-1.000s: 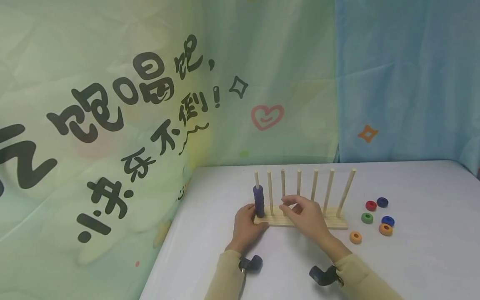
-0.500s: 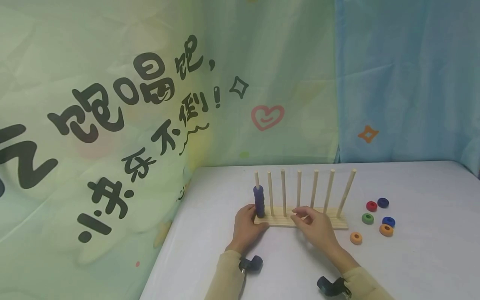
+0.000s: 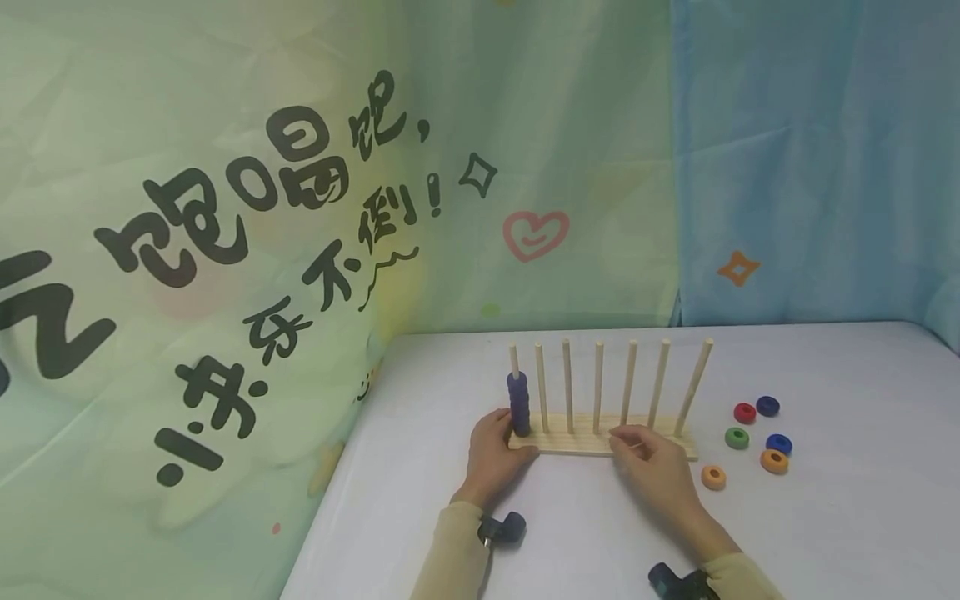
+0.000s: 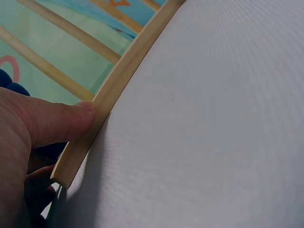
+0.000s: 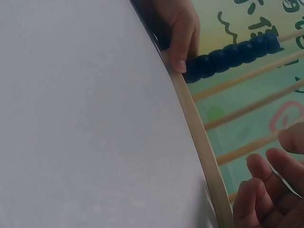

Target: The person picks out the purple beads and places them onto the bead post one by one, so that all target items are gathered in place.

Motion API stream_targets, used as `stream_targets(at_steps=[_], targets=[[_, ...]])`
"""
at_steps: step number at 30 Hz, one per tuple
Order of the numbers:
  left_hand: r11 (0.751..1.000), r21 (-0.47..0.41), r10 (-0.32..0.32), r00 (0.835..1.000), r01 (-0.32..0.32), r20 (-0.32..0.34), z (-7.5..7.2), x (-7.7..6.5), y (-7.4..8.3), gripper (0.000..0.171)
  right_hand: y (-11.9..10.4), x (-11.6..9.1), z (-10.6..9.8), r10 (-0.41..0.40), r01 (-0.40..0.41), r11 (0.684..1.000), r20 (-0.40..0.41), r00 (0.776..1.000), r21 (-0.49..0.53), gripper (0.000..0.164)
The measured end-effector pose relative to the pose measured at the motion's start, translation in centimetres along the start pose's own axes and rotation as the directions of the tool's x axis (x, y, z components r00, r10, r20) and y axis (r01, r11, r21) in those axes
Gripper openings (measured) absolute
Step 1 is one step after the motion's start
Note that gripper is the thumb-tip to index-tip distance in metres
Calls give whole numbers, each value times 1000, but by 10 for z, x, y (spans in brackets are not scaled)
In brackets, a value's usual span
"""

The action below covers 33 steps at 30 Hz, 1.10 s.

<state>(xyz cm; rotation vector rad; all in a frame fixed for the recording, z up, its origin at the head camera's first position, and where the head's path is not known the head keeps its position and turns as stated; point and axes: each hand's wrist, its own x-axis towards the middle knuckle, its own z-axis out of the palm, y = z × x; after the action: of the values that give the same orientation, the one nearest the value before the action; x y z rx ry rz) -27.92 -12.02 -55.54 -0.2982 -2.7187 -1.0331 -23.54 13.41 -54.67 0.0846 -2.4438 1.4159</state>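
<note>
A wooden peg rack (image 3: pixel 573 444) with several upright pegs stands on the table. Dark blue beads (image 3: pixel 518 404) are stacked on its leftmost peg; the other pegs are bare. My left hand (image 3: pixel 491 458) grips the rack's left end, thumb on the front edge of the base (image 4: pixel 109 90) in the left wrist view. Near the right half of the rack is my right hand (image 3: pixel 660 471), its fingers loosely bent. In the right wrist view those fingers (image 5: pixel 259 166) show nothing between them, and part of the hand is outside the frame.
Loose beads lie right of the rack: dark blue (image 3: pixel 768 406), red (image 3: pixel 745 413), green (image 3: pixel 737 437), blue (image 3: pixel 779 443) and two orange, one (image 3: pixel 774 462) touching or close to the blue and one (image 3: pixel 713 477) nearer my right hand. A printed curtain (image 3: pixel 592 167) hangs behind the white table (image 3: pixel 390 500).
My right hand has moved right and a little toward me along the rack, from the middle pegs toward the loose beads. The left hand and the rack have stayed in place.
</note>
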Motion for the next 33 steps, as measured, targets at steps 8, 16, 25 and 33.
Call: stream_targets(at_steps=[8,16,25,33], targets=[[1000,-6,-12,1000,12,9,-2,-1,1,59,8,0,-9,0,-2,1000,-80,997,-25,15],[1000,-4,-16,1000,16,13,-1,-1,0,59,14,0,-20,22,-35,995,-141,990,-94,17],[1000,-6,-14,1000,14,4,0,1,0,60,22,6,-35,-8,-14,997,-278,960,-76,12],[1000,-9,-17,1000,17,8,-1,0,0,60,32,12,-54,45,-63,997,-389,920,-34,17]])
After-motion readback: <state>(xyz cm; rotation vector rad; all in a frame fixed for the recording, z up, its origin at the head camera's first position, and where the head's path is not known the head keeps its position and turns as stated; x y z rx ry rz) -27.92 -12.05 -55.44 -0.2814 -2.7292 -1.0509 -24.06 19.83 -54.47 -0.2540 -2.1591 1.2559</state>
